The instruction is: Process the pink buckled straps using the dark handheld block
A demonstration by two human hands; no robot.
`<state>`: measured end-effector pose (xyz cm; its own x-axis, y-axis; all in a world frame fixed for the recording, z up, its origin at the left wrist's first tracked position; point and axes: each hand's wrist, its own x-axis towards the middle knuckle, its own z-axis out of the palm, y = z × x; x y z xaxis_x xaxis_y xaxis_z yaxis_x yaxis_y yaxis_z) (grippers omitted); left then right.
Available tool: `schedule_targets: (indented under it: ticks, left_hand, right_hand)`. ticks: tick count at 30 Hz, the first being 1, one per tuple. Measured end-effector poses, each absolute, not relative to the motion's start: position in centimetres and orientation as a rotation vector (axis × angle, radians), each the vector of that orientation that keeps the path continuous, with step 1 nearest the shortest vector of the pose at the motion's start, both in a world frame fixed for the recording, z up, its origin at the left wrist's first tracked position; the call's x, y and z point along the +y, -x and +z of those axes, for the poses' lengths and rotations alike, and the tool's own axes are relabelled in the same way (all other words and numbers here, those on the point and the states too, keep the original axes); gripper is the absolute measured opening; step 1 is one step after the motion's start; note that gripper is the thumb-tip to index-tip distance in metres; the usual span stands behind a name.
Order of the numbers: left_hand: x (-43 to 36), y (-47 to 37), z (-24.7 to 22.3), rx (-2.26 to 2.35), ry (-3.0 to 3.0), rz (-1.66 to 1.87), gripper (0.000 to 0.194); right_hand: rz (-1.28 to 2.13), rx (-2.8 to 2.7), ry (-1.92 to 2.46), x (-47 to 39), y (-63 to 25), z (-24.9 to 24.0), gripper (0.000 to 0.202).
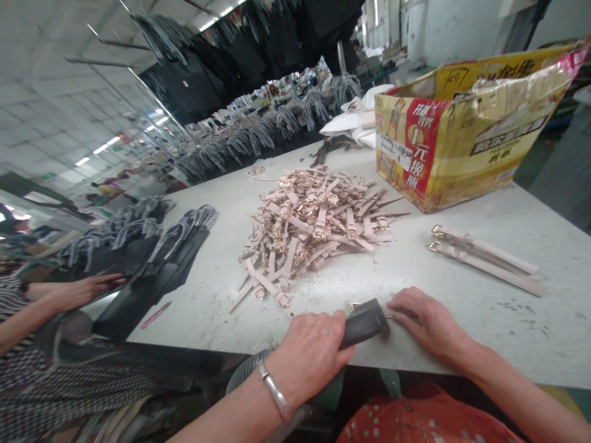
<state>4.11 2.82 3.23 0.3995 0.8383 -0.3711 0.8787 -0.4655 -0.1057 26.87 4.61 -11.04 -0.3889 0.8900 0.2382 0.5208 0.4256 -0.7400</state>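
My left hand, with a silver bangle on the wrist, is closed round a black flat-mouthed nozzle. A grey ribbed hose shows beside that forearm; whether it joins the nozzle is hidden. Just right of the nozzle's mouth, my right hand pinches the end of a thin strap, mostly covered by the nozzle. A gold buckle peeks out behind the nozzle. Beyond both hands lies a heap of pale pink buckled straps. Two similar straps rest side by side at the right.
A yellow and red cardboard box stands at the table's back right, near white bags. Left, a co-worker's hand touches black bag pieces. A pink pen-like tool lies close by. The table's front edge runs below my hands.
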Motion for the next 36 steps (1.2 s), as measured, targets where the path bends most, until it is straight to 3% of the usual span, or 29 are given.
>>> schedule_targets:
  ticks: [27, 36]
  left_hand:
    - [7.2, -4.3, 3.0, 1.559, -2.461, -0.525, 0.041]
    - [6.5, -2.9, 4.1, 1.59, -2.431, -0.482, 0.037]
  right_hand:
    - [0.732, -1.997, 1.256, 4.8, -27.0, -12.1, 0.013]
    - [0.745, -1.994, 1.258, 4.7, -27.1, -11.6, 0.013]
